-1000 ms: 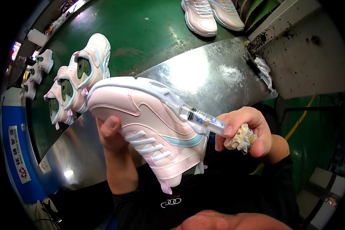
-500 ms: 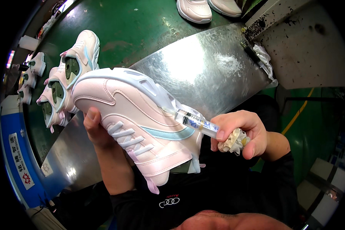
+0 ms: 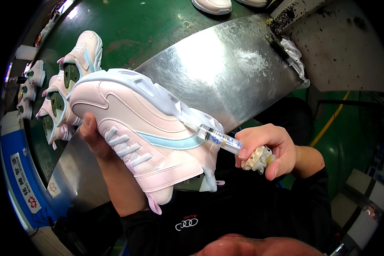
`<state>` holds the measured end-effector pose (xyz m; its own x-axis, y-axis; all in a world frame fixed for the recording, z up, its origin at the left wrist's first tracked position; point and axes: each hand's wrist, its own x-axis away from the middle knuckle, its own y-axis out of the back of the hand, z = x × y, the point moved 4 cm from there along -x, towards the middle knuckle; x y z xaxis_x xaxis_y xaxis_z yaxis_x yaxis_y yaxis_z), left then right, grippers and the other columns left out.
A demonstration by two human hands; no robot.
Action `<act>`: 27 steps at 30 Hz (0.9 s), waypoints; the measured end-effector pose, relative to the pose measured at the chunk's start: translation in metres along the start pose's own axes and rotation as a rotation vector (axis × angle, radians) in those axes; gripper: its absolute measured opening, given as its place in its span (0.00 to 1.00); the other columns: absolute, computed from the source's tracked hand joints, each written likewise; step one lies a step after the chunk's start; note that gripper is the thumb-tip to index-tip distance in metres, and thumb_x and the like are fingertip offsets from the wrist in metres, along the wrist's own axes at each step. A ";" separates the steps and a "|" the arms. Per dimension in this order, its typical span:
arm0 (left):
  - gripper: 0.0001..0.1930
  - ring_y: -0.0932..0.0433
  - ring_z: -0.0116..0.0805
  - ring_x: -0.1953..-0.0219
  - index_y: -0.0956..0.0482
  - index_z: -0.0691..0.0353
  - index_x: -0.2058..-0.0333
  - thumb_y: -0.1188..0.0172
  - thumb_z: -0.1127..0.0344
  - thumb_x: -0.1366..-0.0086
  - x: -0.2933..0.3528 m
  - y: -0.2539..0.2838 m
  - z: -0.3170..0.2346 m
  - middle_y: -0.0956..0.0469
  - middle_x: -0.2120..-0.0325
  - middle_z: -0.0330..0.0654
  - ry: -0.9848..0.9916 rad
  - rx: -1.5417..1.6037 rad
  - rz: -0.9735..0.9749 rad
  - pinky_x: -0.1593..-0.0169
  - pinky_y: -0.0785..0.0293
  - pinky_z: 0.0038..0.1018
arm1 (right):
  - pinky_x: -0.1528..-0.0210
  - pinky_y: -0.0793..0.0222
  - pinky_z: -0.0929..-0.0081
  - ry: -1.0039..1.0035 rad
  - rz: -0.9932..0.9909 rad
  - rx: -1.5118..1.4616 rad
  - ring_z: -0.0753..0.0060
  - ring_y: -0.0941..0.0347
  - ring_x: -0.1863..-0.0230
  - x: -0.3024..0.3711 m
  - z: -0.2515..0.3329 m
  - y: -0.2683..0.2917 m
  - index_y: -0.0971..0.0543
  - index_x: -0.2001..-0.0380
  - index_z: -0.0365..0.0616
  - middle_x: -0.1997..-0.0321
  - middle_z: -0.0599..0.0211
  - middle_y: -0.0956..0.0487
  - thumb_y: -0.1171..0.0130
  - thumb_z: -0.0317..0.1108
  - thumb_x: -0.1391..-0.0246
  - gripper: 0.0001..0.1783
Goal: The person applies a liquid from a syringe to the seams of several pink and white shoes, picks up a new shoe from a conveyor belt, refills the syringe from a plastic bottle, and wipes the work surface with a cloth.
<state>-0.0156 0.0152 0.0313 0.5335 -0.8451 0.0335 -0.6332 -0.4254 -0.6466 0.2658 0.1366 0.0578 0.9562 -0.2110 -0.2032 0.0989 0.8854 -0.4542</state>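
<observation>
A pale pink sneaker [image 3: 136, 111] with a white sole and a light blue stripe lies tilted on its side in the air. My left hand [image 3: 94, 134] grips it from the left, thumb near the toe and laces, the other fingers hidden behind the shoe. In my right hand [image 3: 266, 149] is a clear syringe [image 3: 219, 138] with blue markings, its tip at the seam between sole and upper. A crumpled whitish wad [image 3: 259, 160] is wrapped at the syringe's rear end, inside the same grip.
Several matching sneakers [image 3: 57, 104] stand in a row at the left, with more farther off. Two shoe toes [image 3: 213, 5] show at the top. A shiny metal plate [image 3: 217, 55] covers part of the green table [image 3: 128, 25]. A machine's side panel [image 3: 341, 47] rises at the right.
The sneaker and my left hand have shifted left in the view. The syringe tip has moved slightly along the sole seam relative to the shoe, toward the toe.
</observation>
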 end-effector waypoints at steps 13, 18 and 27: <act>0.31 0.28 0.45 0.51 0.37 0.67 0.46 0.47 0.52 0.43 -0.011 0.003 0.001 0.29 0.52 0.50 0.091 0.073 0.002 0.47 0.31 0.39 | 0.61 0.34 0.78 0.002 0.000 0.071 0.70 0.27 0.62 0.019 0.002 0.002 0.26 0.56 0.32 0.61 0.57 0.24 0.34 0.40 0.54 0.26; 0.31 0.28 0.45 0.51 0.37 0.66 0.46 0.48 0.51 0.43 -0.009 0.004 0.002 0.29 0.51 0.50 0.124 0.090 -0.005 0.47 0.31 0.40 | 0.62 0.34 0.78 -0.008 -0.011 0.092 0.71 0.27 0.63 0.025 0.000 0.004 0.26 0.57 0.33 0.62 0.58 0.23 0.34 0.41 0.54 0.26; 0.31 0.29 0.45 0.50 0.37 0.65 0.46 0.48 0.50 0.42 -0.008 -0.001 0.011 0.30 0.51 0.49 0.193 0.139 -0.012 0.46 0.32 0.40 | 0.62 0.33 0.78 0.007 -0.038 0.056 0.72 0.27 0.64 0.037 -0.010 0.006 0.25 0.57 0.34 0.62 0.59 0.23 0.33 0.40 0.54 0.25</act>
<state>-0.0130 0.0259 0.0237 0.4155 -0.8920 0.1782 -0.5368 -0.3986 -0.7436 0.2996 0.1302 0.0386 0.9494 -0.2478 -0.1933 0.1506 0.8986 -0.4121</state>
